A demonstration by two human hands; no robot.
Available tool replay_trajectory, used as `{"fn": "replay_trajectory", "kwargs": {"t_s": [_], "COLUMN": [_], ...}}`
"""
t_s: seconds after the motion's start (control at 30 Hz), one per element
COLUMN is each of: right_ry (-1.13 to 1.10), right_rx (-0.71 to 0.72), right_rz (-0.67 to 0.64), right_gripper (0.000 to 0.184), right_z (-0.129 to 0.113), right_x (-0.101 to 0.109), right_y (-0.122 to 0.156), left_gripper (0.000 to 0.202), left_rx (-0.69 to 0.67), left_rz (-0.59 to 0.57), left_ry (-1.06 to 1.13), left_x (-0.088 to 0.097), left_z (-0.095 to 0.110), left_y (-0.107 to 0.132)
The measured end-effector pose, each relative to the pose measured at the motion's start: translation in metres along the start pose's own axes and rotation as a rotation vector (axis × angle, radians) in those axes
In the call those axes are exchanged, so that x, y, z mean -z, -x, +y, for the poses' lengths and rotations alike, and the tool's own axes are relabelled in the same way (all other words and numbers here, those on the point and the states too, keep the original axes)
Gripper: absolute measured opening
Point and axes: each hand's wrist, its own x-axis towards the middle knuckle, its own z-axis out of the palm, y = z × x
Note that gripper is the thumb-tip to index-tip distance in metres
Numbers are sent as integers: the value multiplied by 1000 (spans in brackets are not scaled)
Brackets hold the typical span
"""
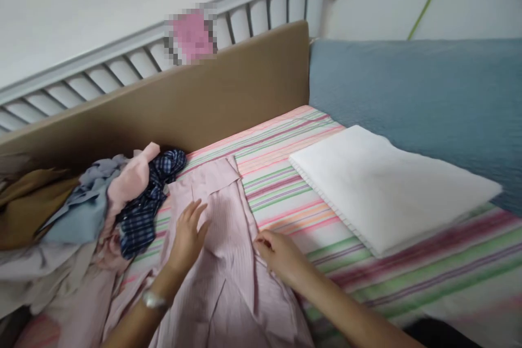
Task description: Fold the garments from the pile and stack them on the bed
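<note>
Pink garment [228, 223]: pale dusty pink, with fine ribbed lines running lengthwise; a broad, flat band crosses its far end, and below it the cloth falls into soft folds and creases, widening toward the near edge.
Place: laid out on the striped sheet [281, 187] of the bed, between a heap of clothes on the left and a white folded item [391, 190] on the right.
Left hand [190, 234]: over the upper left part of the garment, palm down, fingers loosely spread and pointing away, gripping nothing; a silvery band [154, 299] circles the wrist.
Right hand [281, 255]: at the garment's right edge, fingers curled inward with the thumb near them, forearm slanting in from the lower right; the fingertips are partly hidden, so I cannot tell whether they pinch the cloth.
Clothes heap: navy plaid cloth [138, 228] nearest the garment, then light pink, blue-grey and mustard-brown pieces, crumpled together.
Bed edges: a brown panel [261, 76] along the far side, a blue one [411, 87] at the right.
</note>
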Motion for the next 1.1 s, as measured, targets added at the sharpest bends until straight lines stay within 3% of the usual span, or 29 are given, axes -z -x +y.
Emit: {"fn": "replay_trajectory", "kwargs": {"t_s": [0.1, 0.17, 0.23, 0.3, 0.47, 0.53, 0.63, 0.77, 0.9, 1.0, 1.1], "right_ry": [203, 249, 281, 323, 488, 565, 624, 617, 528, 458, 447], "right_rx": [112, 101, 97, 161, 331, 310, 320, 348, 233, 127, 56], "right_rz": [102, 90, 82, 106, 151, 166, 171, 80, 156, 229, 302], "right_gripper": [19, 19, 20, 19, 42, 35, 17, 16, 24, 19, 17], "right_z": [-2, -1, 3, 10, 34, 39, 37, 21, -4, -21, -36], "right_x": [10, 14, 15, 13, -7, -17, -22, -9, 15, 25, 24], "right_y": [12, 25, 46, 73, 132, 142, 148, 144, 105, 50, -15], "left_gripper": [34, 34, 34, 36, 48, 54, 58, 53, 58, 56, 44], "left_rx": [33, 78, 102, 88, -12, -20, -45, -150, -243, -352, -350], "left_rz": [-17, -87, -131, -149, -163, -200, -347, -439, -423, -486, -364], "left_ry": [99, 171, 219, 245, 217, 174, 151, 201, 276, 353, 410], "left_x": [5, -1, -10, -15, -16, -16, -13, -2, -6, -28, -48], "left_z": [24, 51, 78, 98, 113, 115, 123, 133, 127, 111, 92], "left_y": [100, 149, 179, 195, 201, 196, 189, 187, 185, 180, 179]}}
